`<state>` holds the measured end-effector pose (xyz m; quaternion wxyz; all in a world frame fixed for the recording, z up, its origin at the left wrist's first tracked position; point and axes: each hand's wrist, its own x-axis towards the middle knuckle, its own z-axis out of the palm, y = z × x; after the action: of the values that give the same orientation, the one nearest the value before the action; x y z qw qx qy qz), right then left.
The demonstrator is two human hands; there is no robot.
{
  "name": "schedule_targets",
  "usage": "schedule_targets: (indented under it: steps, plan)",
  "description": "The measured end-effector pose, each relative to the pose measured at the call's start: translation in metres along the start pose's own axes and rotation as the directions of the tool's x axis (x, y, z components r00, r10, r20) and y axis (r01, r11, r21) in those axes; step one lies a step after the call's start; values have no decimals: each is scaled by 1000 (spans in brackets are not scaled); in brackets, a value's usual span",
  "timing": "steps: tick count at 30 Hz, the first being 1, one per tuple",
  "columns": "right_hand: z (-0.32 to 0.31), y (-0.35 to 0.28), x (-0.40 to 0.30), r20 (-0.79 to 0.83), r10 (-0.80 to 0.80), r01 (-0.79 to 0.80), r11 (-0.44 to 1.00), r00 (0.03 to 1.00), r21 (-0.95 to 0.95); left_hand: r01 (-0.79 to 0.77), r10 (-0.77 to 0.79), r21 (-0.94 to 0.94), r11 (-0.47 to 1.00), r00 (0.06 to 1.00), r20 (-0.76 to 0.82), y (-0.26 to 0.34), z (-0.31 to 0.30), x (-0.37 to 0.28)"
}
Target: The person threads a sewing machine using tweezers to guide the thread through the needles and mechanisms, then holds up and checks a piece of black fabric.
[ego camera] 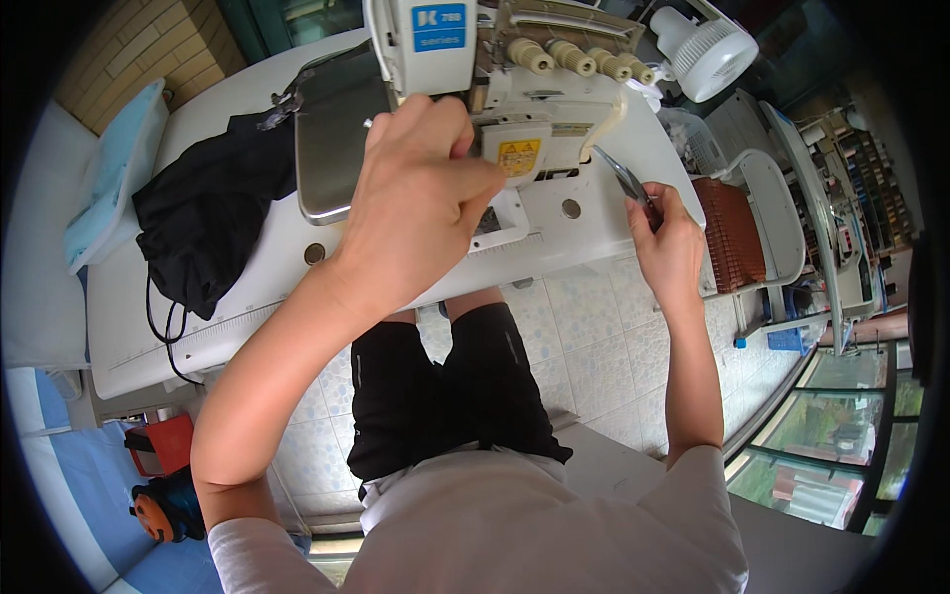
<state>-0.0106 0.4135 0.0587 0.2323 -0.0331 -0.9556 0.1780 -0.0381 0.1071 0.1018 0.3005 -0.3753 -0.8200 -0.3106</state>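
Note:
Before me stands a white overlock sewing machine (434, 67) with a row of cream thread-tension dials (531, 56). My left hand (419, 200) is raised in front of its needle area, with curled fingers and the thumb pointing right. The back of that hand hides the presser foot and whatever may be between the fingertips. In my right hand (668, 230) is a slim metal tool, tweezers or thread snips (626, 178), pinched between thumb and fingers. Its tip points up and left, near the right end of the machine's front cover (516, 152).
Black fabric (215, 200) with a cord lies on the white sewing table (282, 327), left of a metal plate (338, 141). A light-blue bin (119, 178) stands farther left. A white fan (705, 56) is at the back right, above a chair with a brown woven seat (731, 234).

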Motion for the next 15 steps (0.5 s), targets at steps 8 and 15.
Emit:
schedule_targets:
  steps: [8,15]
  plan:
    - [32,63,42,-69,-77,72,995,995,-72,202,-187,280,938,979,-80,-27,-40,-22]
    - [44,47,51,-249,-323,284,942,913,-180,514,-543,392,763,839,-43,-145,-64,-5]
